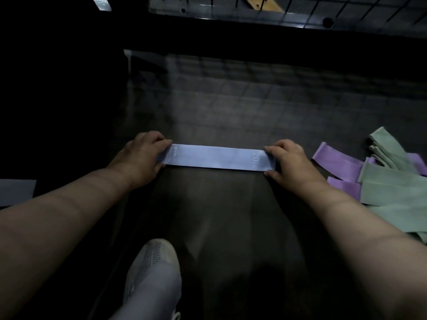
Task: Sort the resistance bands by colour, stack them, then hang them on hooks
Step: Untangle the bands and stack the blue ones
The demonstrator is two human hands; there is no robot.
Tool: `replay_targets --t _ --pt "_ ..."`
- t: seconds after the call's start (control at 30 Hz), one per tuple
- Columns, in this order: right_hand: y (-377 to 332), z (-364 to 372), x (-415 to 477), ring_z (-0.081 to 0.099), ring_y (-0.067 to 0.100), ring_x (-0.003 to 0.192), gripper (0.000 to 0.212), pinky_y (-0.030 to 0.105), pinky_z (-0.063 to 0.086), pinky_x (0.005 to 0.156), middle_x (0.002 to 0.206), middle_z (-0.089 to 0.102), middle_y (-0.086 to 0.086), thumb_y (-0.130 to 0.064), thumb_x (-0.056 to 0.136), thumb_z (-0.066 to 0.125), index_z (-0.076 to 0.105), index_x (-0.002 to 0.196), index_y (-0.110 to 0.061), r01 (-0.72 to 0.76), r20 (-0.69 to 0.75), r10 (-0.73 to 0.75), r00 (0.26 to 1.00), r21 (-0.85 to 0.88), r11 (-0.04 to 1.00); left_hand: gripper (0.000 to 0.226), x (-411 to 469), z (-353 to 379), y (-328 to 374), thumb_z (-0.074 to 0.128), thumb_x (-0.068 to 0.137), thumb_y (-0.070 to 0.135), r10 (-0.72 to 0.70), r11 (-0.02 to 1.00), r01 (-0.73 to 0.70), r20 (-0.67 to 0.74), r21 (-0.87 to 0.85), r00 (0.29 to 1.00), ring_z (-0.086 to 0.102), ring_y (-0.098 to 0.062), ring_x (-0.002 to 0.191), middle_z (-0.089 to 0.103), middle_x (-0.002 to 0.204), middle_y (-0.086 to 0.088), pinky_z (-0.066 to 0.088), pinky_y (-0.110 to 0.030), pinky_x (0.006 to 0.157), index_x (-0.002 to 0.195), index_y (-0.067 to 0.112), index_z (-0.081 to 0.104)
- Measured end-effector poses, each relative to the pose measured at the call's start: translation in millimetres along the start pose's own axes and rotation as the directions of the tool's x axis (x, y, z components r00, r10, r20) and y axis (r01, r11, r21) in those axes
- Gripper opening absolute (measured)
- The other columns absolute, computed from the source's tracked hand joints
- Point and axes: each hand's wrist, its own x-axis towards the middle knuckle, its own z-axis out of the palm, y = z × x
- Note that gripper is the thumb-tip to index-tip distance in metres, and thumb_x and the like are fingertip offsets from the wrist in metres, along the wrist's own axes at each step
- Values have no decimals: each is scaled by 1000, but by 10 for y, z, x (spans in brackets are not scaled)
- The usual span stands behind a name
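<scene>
Pinched at its ends by the left hand [141, 155] and right hand [286, 160], a blue band [217, 157] is being laid flat for sorting, and matching blue bands are probably needed next.

The picture is dim overall. The upper left of the frame is almost black and gives no detail. A pale patch of light lies on the dark floor [231, 112] in the centre, with faint grid-like shadow lines across it. The blue band [217, 157] just below is the brightest thing, and its print "20" is readable. Glare shows on the shiny board [208, 8] at the top edge. The forearms [57, 222] in the 2 lower corners look stretched by the wide lens. The shoe [152, 273] at the bottom is soft.
</scene>
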Motion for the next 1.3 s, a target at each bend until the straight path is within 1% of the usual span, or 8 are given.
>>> replay_targets --t 0.23,0.43,0.6,0.77,0.97,1.13,1.23,1.3 --pt "68 17 -146 27 28 138 83 35 22 117 150 26 10 -33 83 76 33 152 -19 -47 -14 47 999 6 999 71 -30 39 -3 81 73 26 31 999 -31 -11 30 999 41 -37 128 48 135 -14 33 -45 107 138 15 55" --pt "542 -171 -580 -1 32 151 82 47 9 120 164 -5 15 -52 93 52 8 158 -27 -251 98 308 946 -377 892 63 74 34 469 59 69 38 119 992 -122 -134 -15 984 43 -43 126 47 137 -23 37 -54 101 125 10 62" --pt "1045 -644 -1114 -3 36 151 100 58 5 118 163 -6 16 -57 87 58 -4 157 -23 144 469 235 852 -639 756 57 277 -209 1356 53 69 49 485 861 -485 36 153 874 58 -48 111 59 125 -25 48 -54 89 111 13 71" --pt "1375 -1032 -1307 24 32 140 71 51 30 110 152 22 11 -41 88 62 27 147 -26 339 499 69 864 -676 654 50 402 -560 2442 60 89 40 637 666 -733 408 134 654 49 -26 127 44 143 -3 42 -35 104 137 29 50" --pt "1613 -839 -1266 60 33 96 27 38 53 65 110 58 15 -17 78 72 63 102 -12 323 286 -184 940 -583 745 87 528 -313 3546 71 85 41 501 833 -543 567 -109 654 49 -25 128 34 149 -8 38 -21 101 153 21 22" --pt "1694 -890 -1172 56 33 103 27 45 44 86 116 57 20 -13 94 47 60 116 -4 130 159 -90 983 -265 955 101 498 13 3961 79 73 43 397 859 -156 443 -487 804 43 -28 133 37 146 -8 42 -37 108 152 25 18" --pt "1624 -979 -1164 57 28 94 39 43 40 91 102 61 14 -36 87 45 67 102 -9 204 39 -214 976 178 963 70 559 200 3957 75 71 42 303 767 3 367 -641 879 64 -18 96 60 112 -3 58 -28 77 133 21 48" --pt "1635 -1035 -1145 58 25 101 31 44 43 97 105 61 2 -37 93 43 65 107 -20 156 -22 -157 987 -66 986 31 623 200 3940 68 90 25 310 725 38 375 -688 874 60 -12 69 61 86 0 47 -15 48 118 13 62"
